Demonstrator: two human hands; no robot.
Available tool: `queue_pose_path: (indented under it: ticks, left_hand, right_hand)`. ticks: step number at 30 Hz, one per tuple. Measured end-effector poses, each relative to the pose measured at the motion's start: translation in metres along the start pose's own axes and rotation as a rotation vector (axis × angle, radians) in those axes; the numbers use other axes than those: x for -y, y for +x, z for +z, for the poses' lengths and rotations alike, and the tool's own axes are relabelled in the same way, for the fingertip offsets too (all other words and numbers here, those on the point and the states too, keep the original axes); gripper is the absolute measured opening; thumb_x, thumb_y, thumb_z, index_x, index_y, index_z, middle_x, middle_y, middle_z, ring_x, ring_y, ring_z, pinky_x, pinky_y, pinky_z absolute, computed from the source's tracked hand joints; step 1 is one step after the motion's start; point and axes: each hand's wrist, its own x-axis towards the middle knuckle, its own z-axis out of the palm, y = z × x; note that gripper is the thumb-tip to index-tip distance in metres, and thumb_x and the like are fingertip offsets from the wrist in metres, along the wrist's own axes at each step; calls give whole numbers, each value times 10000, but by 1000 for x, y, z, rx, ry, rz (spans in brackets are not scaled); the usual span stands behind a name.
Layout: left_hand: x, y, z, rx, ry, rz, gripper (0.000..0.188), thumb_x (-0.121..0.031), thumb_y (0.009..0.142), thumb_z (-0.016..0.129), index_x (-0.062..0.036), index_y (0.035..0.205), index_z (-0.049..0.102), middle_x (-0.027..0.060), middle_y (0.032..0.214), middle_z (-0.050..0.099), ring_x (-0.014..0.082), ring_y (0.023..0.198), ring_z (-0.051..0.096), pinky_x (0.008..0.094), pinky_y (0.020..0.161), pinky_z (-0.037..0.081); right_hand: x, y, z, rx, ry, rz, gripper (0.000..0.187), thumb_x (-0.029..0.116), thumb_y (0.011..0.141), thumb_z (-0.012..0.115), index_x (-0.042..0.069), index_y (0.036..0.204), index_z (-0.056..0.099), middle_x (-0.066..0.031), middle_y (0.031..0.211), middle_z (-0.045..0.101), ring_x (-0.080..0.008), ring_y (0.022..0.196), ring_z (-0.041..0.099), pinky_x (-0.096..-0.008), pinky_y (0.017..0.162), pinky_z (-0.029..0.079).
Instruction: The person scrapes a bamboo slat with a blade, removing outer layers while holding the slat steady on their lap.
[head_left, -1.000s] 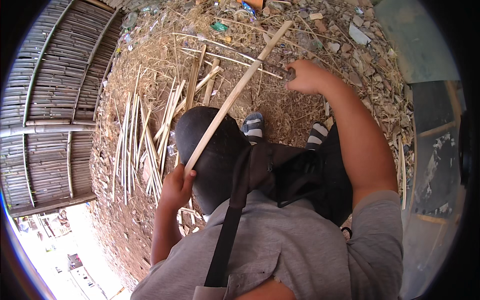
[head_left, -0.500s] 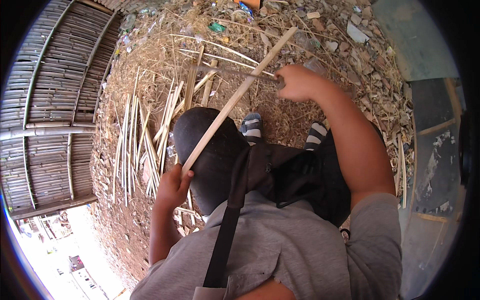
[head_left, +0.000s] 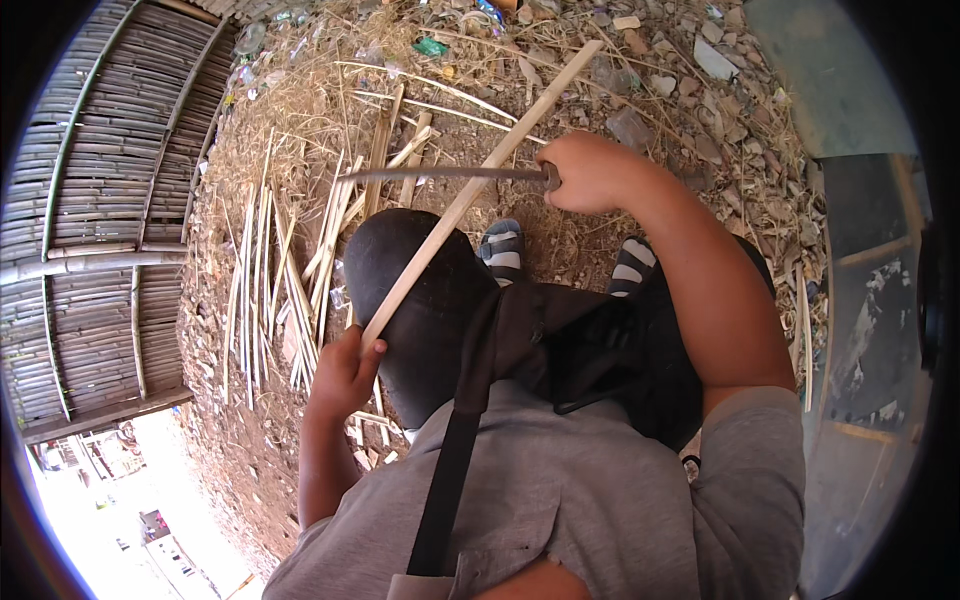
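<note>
My left hand [head_left: 345, 372] is closed around the near end of a long pale bamboo strip [head_left: 440, 232]. The strip slants up and away to the right, passing over my dark-clothed left knee [head_left: 395, 255]. In my right hand [head_left: 590, 172] is the handle of a long, thin dark-bladed knife [head_left: 420, 173]. Its blade points left and crosses the strip beyond the knee; whether the edge bites into the bamboo I cannot tell. My right fingers wrap round the handle and hide most of it.
Several split bamboo strips [head_left: 262, 285] lie on the ground to the left, with more pieces [head_left: 382, 150] ahead. A bamboo-slat wall [head_left: 130, 130] stands at the left, grey panels [head_left: 870, 300] at the right. Stones [head_left: 715, 62] and litter cover the far ground. My sandalled feet [head_left: 502, 250] are below.
The knife blade has swung nearer to me, its tip now lower and further left. My right hand has turned slightly with it. The strip's far end has shifted a little; my left hand keeps its grip.
</note>
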Motion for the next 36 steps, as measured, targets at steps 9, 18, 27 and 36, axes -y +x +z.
queue_pose_path:
  ticks: [9, 18, 27, 36]
  left_hand:
    - [-4, 2, 1, -18, -37, 6, 380, -315, 999, 625, 4, 842, 490, 254, 660, 583, 489, 658, 604, 519, 575, 441]
    - [4, 1, 9, -55, -15, 34, 359, -308, 988, 637, -5, 862, 491, 266, 671, 594, 505, 667, 602, 546, 574, 438]
    - [5, -1, 9, -55, 64, 27, 383, -326, 983, 643, 3, 849, 501, 270, 667, 595, 503, 667, 606, 552, 581, 444]
    - [-1, 4, -4, 17, -63, -1, 385, -331, 994, 637, 6, 851, 517, 242, 651, 585, 468, 648, 609, 491, 567, 442]
  right_hand:
    - [-36, 4, -7, -181, 118, 177, 497, 259, 767, 729, -3, 1187, 687, -198, 981, 718, -310, 854, 709, -440, 778, 550]
    - [-54, 7, -15, -129, 44, 144, 522, 266, 762, 742, -20, 1193, 680, -224, 1048, 714, -354, 963, 697, -431, 859, 544]
    - [-11, 0, 2, -77, -99, -55, 365, 256, 768, 742, 30, 1053, 716, -191, 928, 718, -344, 914, 706, -456, 842, 543]
    - [3, -6, 1, -68, 28, -84, 346, 300, 795, 763, 16, 984, 706, -169, 864, 701, -317, 866, 703, -448, 769, 522]
